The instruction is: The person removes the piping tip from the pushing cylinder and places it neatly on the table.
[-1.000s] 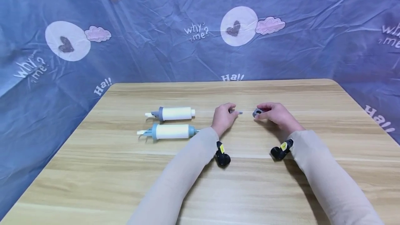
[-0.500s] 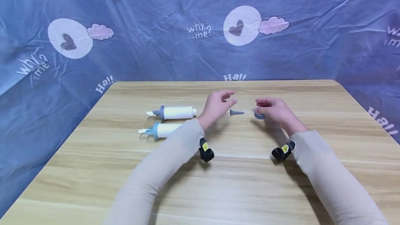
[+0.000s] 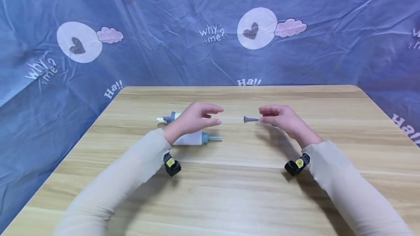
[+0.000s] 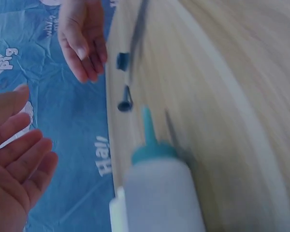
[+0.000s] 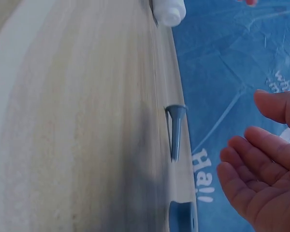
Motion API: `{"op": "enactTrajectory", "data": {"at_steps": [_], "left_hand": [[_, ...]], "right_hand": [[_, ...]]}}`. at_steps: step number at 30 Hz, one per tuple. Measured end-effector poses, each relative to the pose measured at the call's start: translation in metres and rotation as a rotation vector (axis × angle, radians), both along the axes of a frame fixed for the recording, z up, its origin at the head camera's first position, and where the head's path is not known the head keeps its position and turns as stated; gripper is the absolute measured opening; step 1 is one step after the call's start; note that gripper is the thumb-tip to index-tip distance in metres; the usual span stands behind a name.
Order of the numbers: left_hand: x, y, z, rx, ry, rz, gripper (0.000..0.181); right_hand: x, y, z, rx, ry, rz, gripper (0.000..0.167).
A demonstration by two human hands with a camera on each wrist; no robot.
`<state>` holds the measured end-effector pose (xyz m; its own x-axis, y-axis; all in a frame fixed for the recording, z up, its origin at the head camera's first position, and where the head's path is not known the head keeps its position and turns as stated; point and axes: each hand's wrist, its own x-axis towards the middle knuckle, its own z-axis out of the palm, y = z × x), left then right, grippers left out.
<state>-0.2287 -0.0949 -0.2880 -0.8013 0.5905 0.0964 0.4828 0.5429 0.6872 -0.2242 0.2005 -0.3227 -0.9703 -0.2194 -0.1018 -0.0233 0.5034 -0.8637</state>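
My left hand (image 3: pixel 193 120) hovers with relaxed, parted fingers above two white cylindrical bottles, holding nothing. The nearer bottle (image 3: pixel 188 139) has a light-blue collar and thin nozzle; the farther one, with a grey-blue flanged end (image 3: pixel 170 117), is mostly hidden behind the hand. A small grey-blue nozzle (image 3: pixel 251 119) lies on the table just left of my right hand (image 3: pixel 284 119). That hand is empty too, its fingers loosely bent. In the right wrist view a grey-blue ring-like cap (image 5: pixel 181 216) lies beyond the nozzle's narrow tip (image 5: pixel 176 135); the head view largely hides it behind the right hand.
The wooden table (image 3: pixel 229 192) runs back to a blue printed cloth (image 3: pixel 183 61) hanging behind it. A small black camera sits at each wrist, the left one (image 3: pixel 172 166) and the right one (image 3: pixel 296 165) both low over the tabletop.
My left hand has let go of the nozzle and moved left over the bottles. My right hand has released the ring-like cap and shifted slightly left.
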Motion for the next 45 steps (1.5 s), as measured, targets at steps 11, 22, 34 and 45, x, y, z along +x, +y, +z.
{"op": "enactTrajectory", "data": {"at_steps": [11, 22, 34, 45], "left_hand": [[0.006, -0.058, -0.02, -0.105, 0.061, -0.026, 0.037], [0.005, -0.079, -0.037, -0.228, 0.093, -0.079, 0.043], [0.004, -0.081, -0.042, -0.261, 0.116, -0.077, 0.045], [0.005, -0.08, -0.045, -0.325, 0.159, -0.131, 0.058]], "right_hand": [[0.01, -0.015, 0.002, -0.033, -0.028, 0.082, 0.048], [0.013, -0.019, 0.0, -0.025, -0.02, 0.114, 0.048], [0.014, -0.018, -0.004, -0.033, -0.013, 0.13, 0.047], [0.012, -0.02, -0.009, -0.049, -0.031, 0.126, 0.045]]}}
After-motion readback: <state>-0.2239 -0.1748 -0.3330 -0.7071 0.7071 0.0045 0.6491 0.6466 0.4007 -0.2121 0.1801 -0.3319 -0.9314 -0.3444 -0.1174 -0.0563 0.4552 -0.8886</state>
